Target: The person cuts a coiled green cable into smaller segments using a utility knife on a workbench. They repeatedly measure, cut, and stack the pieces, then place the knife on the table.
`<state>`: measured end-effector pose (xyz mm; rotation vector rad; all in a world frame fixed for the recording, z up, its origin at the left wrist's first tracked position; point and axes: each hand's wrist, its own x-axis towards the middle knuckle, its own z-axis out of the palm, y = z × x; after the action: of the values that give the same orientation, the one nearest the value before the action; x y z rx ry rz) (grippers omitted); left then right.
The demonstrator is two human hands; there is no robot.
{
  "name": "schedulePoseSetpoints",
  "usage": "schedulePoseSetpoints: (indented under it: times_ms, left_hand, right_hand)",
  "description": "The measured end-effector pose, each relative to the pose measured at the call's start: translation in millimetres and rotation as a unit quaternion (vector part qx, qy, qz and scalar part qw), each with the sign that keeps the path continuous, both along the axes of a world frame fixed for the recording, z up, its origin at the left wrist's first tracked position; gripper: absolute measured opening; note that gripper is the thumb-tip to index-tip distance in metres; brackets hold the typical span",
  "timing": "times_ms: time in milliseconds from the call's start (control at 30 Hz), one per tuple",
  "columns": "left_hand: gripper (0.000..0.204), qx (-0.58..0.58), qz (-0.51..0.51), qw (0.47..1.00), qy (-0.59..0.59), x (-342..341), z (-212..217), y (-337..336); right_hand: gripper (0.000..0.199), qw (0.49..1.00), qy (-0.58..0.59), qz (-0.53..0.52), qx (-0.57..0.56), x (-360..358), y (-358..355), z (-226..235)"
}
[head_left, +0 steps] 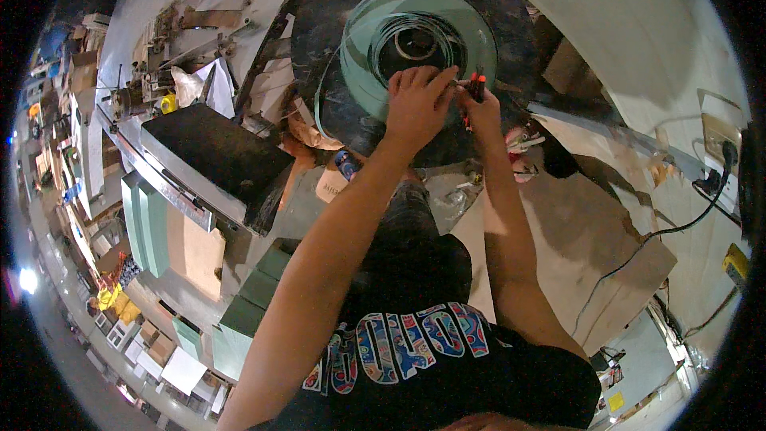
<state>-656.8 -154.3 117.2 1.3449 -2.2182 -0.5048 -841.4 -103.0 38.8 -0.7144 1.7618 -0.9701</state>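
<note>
A large coil of pale green strip (375, 72) lies on a round black disc (319, 8) ahead of me. My left hand (415, 108) is stretched out over the coil's near edge, fingers curled and pinching something small at the strip. My right hand (481, 108) is right beside it, closed around a tool with red and black handles (476, 84). The two hands touch at the fingertips. What sits between the fingers is hidden.
A grey machine with a black flat top (215, 152) stands to the left, with green panels (148, 223) leaning below it. A cluttered workbench (183, 24) lies at the upper left. A wall socket with a black cable (722, 156) is on the right. Brown cardboard (598, 247) covers the floor.
</note>
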Motion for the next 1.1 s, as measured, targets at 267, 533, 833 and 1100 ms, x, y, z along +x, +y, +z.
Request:
schedulePoseSetpoints:
  times_ms: [267, 533, 833, 1100]
  left_hand:
    - [0.037, 0.129, 0.369, 0.921, 0.004, 32.8, -9.9, -14.3]
    - [0.031, 0.162, 0.309, 0.936, -0.044, 40.5, 23.1, -30.0]
    - [0.028, 0.208, 0.36, 0.83, 0.371, 37.6, 19.3, -24.3]
    - [0.027, 0.247, 0.371, 0.828, 0.341, 46.4, 14.9, -11.4]
  right_hand:
    - [0.032, 0.994, -0.101, -0.025, 0.015, 3.0, 0.5, 7.0]
    - [0.071, 0.971, 0.227, -0.045, -0.055, 18.9, -22.1, 23.9]
    - [0.07, 0.959, 0.281, 0.023, 0.01, 3.6, -83.6, -0.4]
    - [0.059, 0.962, 0.254, 0.087, -0.057, -6.9, -89.2, -0.6]
